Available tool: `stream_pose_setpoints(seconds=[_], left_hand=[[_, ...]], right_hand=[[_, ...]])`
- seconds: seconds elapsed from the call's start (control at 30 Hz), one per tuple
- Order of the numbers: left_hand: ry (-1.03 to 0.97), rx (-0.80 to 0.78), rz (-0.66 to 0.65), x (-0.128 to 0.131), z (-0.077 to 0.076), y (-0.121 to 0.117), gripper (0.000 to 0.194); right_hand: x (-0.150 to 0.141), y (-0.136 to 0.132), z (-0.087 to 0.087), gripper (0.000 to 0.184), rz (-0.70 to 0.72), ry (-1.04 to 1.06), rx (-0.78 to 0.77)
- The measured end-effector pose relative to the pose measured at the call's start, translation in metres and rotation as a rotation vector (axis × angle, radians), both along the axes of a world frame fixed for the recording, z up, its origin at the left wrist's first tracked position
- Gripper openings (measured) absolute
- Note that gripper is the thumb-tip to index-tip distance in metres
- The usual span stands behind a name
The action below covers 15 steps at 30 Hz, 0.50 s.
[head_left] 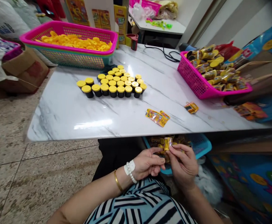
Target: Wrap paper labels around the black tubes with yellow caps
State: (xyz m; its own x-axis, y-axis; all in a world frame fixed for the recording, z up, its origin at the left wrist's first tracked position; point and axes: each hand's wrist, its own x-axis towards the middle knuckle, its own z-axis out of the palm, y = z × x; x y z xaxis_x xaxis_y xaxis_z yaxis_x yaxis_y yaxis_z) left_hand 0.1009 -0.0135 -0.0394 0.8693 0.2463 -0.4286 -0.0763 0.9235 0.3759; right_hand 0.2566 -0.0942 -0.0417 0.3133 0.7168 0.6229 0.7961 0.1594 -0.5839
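My right hand (184,165) pinches a small tub (168,143) with a yellow printed label between thumb and fingers, above a blue basket. Just left of the tub is my left hand (148,162), with its index finger and thumb apart and the other fingers loosely curled; nothing shows in its grip. Below the hands, the blue basket (202,146) contains more labelled tubs, partly hidden by the table edge and my fingers. On the table, small printed yellow sleeves (158,117) lie flat, and a small bundle of similar sleeves (192,107) lies farther right.
Several black tubs with yellow lids (112,88) stand grouped on the white marbled table (63,105). Behind them, a pink-rimmed basket (68,51) holds yellow plastic pieces. A pink basket (192,79) at right is heaped with labelled tubs. A black cable (166,55) lies at the back.
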Motion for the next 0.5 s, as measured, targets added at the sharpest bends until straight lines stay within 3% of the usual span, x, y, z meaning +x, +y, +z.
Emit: stream_pose_setpoints(seconds=[0.13, 0.23, 0.37, 0.5], left_hand=[[0.132, 0.059, 0.002, -0.004, -0.009, -0.008, 0.069], [0.231, 0.237, -0.008, -0.012, -0.003, -0.006, 0.052], [0.291, 0.556, 0.035, -0.021, 0.028, 0.006, 0.036], [0.346, 0.755, 0.176, -0.041, 0.064, 0.024, 0.031]], right_hand=[[0.028, 0.001, 0.001, 0.036, -0.069, -0.235, -0.038], [0.034, 0.022, 0.02, 0.041, -0.064, -0.281, -0.022], [0.023, 0.082, 0.054, 0.03, -0.02, -0.335, 0.0], [0.009, 0.134, 0.06, 0.014, 0.125, -0.423, -0.117]])
